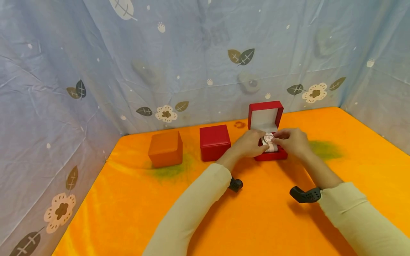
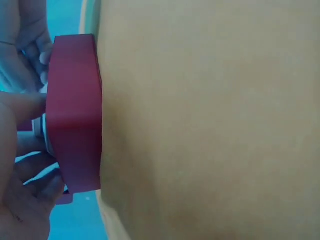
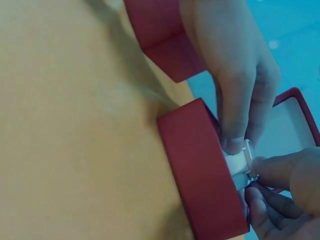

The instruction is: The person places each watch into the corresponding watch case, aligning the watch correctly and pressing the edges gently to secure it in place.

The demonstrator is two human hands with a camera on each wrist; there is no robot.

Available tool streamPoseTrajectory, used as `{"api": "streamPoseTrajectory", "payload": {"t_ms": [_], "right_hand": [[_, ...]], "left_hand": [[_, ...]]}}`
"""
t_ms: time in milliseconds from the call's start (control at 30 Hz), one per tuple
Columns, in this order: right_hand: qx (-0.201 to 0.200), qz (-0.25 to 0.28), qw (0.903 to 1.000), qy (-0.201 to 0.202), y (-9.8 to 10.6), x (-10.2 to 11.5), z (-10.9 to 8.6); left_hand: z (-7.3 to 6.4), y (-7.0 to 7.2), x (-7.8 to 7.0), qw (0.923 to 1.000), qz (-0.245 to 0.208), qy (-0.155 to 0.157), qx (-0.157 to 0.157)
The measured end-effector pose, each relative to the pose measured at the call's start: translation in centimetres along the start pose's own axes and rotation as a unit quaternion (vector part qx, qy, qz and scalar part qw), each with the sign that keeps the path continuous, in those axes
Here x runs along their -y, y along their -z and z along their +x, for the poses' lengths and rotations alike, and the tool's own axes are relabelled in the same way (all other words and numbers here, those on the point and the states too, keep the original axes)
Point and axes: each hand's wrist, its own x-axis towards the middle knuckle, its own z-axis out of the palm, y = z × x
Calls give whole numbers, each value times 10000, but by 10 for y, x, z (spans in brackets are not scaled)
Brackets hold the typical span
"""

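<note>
A white wristwatch with a pale strap sits in an open red watch box, its lid standing up at the back. My left hand has thumb and fingers at the watch's left side; in the right wrist view its thumb touches the strap. From the other side my right hand holds the watch, thumb at the case and curled fingers beside it. In the left wrist view the red box hides most of the watch and some fingertips.
A closed red box stands just left of the open one, and an orange box farther left. All rest on an orange cloth. A patterned curtain hangs behind and along both sides.
</note>
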Motion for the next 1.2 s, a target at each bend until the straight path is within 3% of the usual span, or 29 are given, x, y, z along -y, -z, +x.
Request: {"api": "streamPoseTrajectory", "payload": {"t_ms": [200, 267, 300, 367, 433, 500, 567, 633, 733, 800, 833, 967, 1067, 1200], "right_hand": [[-140, -49, 9999, 35, -4, 0, -4], [-264, 48, 9996, 75, -5, -1, -7], [-407, 145, 9990, 111, -5, -2, -9], [-726, 368, 9965, 192, -3, -4, -13], [-980, 554, 9933, 275, 2, -6, -17], [-1021, 541, 9931, 215, 8, -9, -20], [-607, 440, 9972, 22, 15, -12, -23], [27, 471, 9986, -229, 18, -15, -25], [870, 581, 9932, -518, 16, -19, -28], [1075, 656, 9905, -554, 13, -20, -29], [1077, 650, 9906, -535, 11, -20, -29], [964, 759, 9909, -554, 6, -20, -33], [794, 656, 9936, -457, 6, -22, -34], [815, 1393, 9850, -614, 8, -27, -34]], "left_hand": [[-7, -7, -4, 9979, 335, 560, 60], [-10, -9, -4, 9969, 363, 690, -70], [-11, -8, -5, 9964, 341, 728, -276], [-14, -3, -4, 9921, 223, 731, -997], [-14, 9, -3, 9771, 5, 645, -2026], [-12, 25, -2, 9555, -159, 586, -2888], [-7, 40, -1, 9448, -321, 675, -3190], [-1, 52, 1, 9518, -491, 940, -2879], [6, 58, 3, 9665, -1080, 1411, -1851], [10, 56, 6, 9675, -1400, 1588, -1380], [11, 54, 6, 9661, -1527, 1635, -1287], [13, 50, 8, 9602, -1731, 1652, -1437], [13, 50, 6, 9498, -2021, 1718, -1657], [11, 53, 5, 9395, -2317, 1696, -1869]]}}
